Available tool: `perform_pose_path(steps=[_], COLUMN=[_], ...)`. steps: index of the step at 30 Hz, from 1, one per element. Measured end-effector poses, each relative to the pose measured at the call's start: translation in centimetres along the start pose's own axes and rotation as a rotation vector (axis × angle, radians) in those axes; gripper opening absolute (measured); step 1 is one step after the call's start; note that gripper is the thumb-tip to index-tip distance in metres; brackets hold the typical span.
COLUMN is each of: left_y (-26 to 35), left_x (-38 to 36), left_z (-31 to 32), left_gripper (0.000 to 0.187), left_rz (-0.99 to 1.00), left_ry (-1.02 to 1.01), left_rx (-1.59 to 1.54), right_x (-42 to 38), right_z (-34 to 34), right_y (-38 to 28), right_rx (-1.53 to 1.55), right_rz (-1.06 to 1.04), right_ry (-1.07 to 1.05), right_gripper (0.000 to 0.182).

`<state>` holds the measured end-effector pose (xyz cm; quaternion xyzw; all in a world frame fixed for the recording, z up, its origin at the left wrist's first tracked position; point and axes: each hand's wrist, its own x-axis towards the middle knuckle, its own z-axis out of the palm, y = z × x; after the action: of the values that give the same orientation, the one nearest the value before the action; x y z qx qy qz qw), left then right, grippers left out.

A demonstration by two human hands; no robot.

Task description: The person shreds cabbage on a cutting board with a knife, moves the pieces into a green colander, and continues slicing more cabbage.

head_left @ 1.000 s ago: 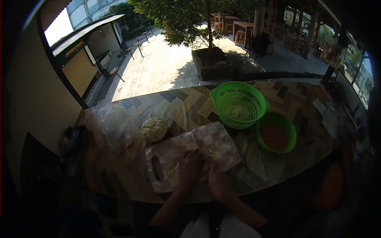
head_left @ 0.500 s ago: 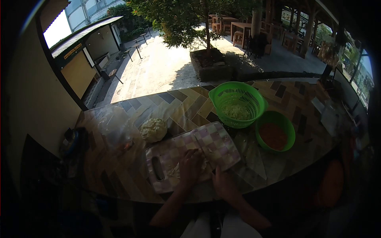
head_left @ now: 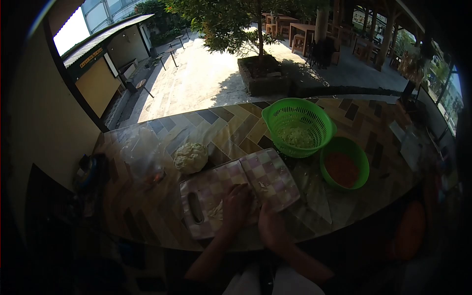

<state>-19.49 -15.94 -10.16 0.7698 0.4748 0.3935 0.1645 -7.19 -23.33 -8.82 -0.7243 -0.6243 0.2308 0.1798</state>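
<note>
A pink-and-white checked cutting board (head_left: 206,187) lies tilted on the table before me. My left hand (head_left: 237,204) rests on it with curled fingers, pressing down a piece of cabbage that it mostly hides. Pale cabbage shreds (head_left: 215,211) lie beside that hand, and a few bits lie on the board's right part. My right hand (head_left: 271,227), at the board's near edge, is closed round the handle of a knife (head_left: 247,175), whose thin dark blade points away across the board. Behind the board's left part sits a pale cabbage head (head_left: 191,158).
A green colander (head_left: 275,125) with pale shreds stands behind the board. Right of it is a green bowl (head_left: 361,164) with orange contents. A clear plastic bag (head_left: 142,152) lies at left. Beyond the table (head_left: 231,130) stands a tree in a planter (head_left: 265,83).
My right hand and the knife have shifted slightly left and away from me, closer to my left hand. The view has tilted a little; the board and containers stay in place.
</note>
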Motion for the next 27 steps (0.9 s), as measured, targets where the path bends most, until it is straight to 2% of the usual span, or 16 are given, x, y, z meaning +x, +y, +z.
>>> perform_pose_path(steps=[2,5,8,11,14,25,27], left_y=[0.1,-0.2,0.1,-0.1,0.0,-0.2,-0.1], left_x=[-0.1,-0.1,-0.1,0.0,0.0,0.1,0.1], left_z=[0.0,0.0,-0.2,0.1,0.0,-0.3,-0.2], left_gripper=[0.023,0.024,0.023,0.023,0.023,0.023,0.023], left_rz=[0.001,0.024,0.008,-0.005,-0.018,0.030,0.045], left_ry=[-0.001,-0.002,-0.016,-0.013,-0.012,-0.064,0.006], left_rx=[-0.007,0.016,-0.014,-0.027,-0.032,-0.063,-0.020], right_x=[0.0,0.0,-0.3,-1.1,-1.4,-0.2,-0.1], right_z=[-0.1,-1.5,-1.6,-1.6,-2.0,-1.3,-0.7], right_y=[0.1,1.4,2.2,1.2,0.6,-1.2,-1.1], right_rx=[0.037,0.124,0.119,0.213,0.216,0.028,0.049], right_rz=[0.038,-0.011,-0.053,-0.010,0.039,0.047,0.045], right_ry=[0.023,-0.054,-0.066,-0.064,-0.108,-0.103,-0.064], right_gripper=[0.029,0.040,0.044,0.037,0.038,0.029,0.029])
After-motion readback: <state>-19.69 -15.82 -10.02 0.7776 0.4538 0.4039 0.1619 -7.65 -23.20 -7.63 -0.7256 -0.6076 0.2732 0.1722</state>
